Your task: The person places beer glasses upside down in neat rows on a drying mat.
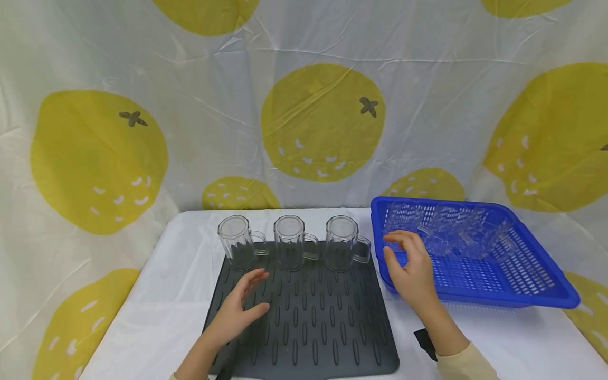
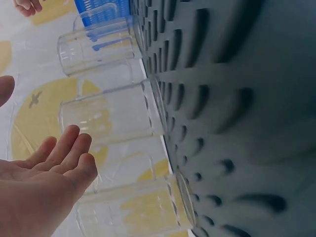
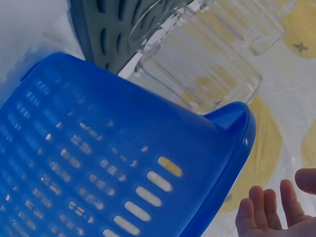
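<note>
Three clear glass mugs stand in a row along the far edge of a dark grey ridged mat: a left mug [image 1: 234,248], a middle mug [image 1: 289,248] and a right mug [image 1: 340,248], all with handles toward the right. My left hand [image 1: 238,307] hovers over the mat's left part, fingers loosely bent and thumb apart, holding nothing. At the near-left rim of a blue basket [image 1: 503,298], my right hand [image 1: 412,270] is raised with fingers spread from the thumb and nothing between them. Several clear glass mugs [image 1: 446,227] lie in the back of the basket.
The mat [image 1: 304,332] lies on a white-covered table [image 1: 142,316], with the basket to its right. Behind hangs a white cloth [image 1: 204,126] printed with yellow fruit. Dark bands show near both wrists.
</note>
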`<action>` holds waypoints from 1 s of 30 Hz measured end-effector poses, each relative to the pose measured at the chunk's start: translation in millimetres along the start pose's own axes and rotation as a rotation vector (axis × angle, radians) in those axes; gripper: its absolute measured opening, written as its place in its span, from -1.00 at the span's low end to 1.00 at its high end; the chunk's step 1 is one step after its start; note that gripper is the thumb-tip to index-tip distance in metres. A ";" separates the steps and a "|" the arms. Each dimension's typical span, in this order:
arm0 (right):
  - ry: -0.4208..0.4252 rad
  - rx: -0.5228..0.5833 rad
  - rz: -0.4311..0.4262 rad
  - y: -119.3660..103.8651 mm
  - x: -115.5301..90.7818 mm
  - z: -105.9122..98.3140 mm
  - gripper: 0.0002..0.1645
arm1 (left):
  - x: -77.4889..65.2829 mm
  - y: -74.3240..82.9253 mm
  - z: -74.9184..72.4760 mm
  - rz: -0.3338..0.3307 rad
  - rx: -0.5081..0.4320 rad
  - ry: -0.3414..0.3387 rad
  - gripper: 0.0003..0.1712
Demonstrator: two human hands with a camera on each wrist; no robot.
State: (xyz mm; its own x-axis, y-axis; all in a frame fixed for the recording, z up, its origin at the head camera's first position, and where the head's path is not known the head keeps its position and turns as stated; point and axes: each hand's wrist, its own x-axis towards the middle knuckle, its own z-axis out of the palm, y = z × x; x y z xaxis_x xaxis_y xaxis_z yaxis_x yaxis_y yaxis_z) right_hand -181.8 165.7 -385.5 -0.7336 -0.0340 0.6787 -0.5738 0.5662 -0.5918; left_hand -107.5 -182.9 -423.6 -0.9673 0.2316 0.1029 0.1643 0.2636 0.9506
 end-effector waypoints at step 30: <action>-0.319 -0.134 0.384 58.5 41.4 -55.7 -0.50 | -65.7 -31.1 -47.8 -0.298 0.389 0.080 -0.28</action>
State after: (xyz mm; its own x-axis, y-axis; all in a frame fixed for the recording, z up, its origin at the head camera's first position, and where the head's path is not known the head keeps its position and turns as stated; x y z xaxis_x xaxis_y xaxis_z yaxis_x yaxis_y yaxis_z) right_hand -225.4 243.3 -367.8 -0.9688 -0.0406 0.2446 -0.2048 0.6873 -0.6969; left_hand -58.3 -251.1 -445.9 -0.9925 0.0241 -0.1199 -0.0767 0.6410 0.7637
